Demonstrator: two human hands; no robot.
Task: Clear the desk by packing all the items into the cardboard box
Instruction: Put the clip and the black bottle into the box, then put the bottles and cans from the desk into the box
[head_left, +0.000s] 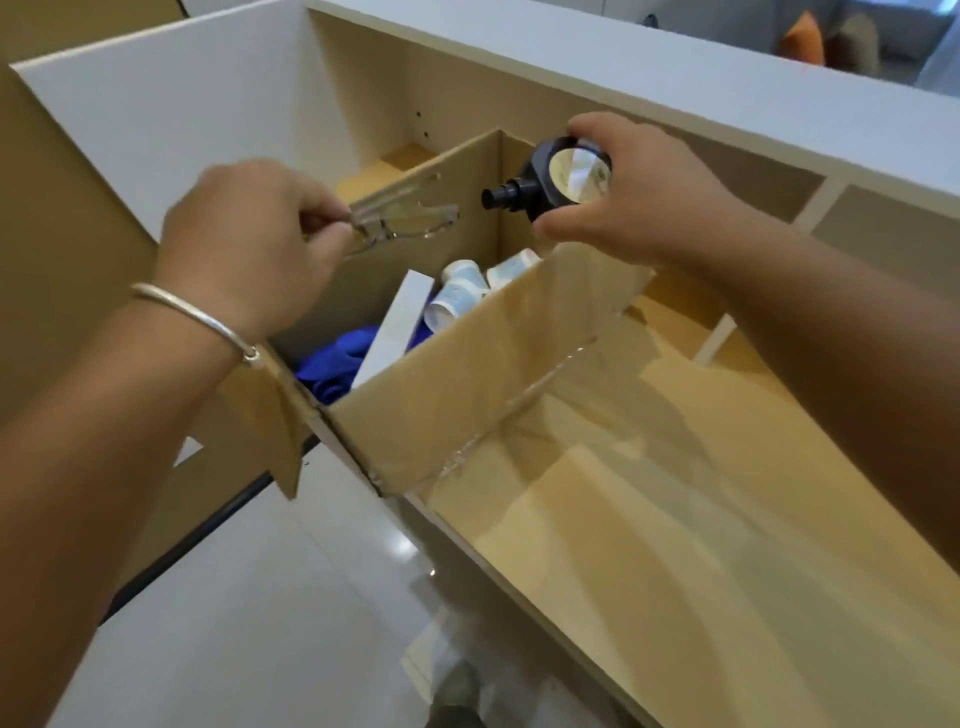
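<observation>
Both forearms reach from the near edge over the open cardboard box (467, 395) on the counter (701, 519), each hand carrying one item to pack.

Left hand (249, 244), at 10 o'clock, pinches one pair of clear glasses (400, 213) between fingertips; right hand (639, 192), at 1 o'clock, is closed around one dark bottle (550, 179), cap pointing toward 9 o'clock. Both items hang above the box mouth, touching nothing inside. Visible contents: one blue cloth (337, 364), one white flat pack (397, 322) leaning on edge, at least two white tubes (457, 293). Judged best practice: lay the bottle on its side beside the tubes first, then rest the fragile glasses last on the soft cloth.
</observation>
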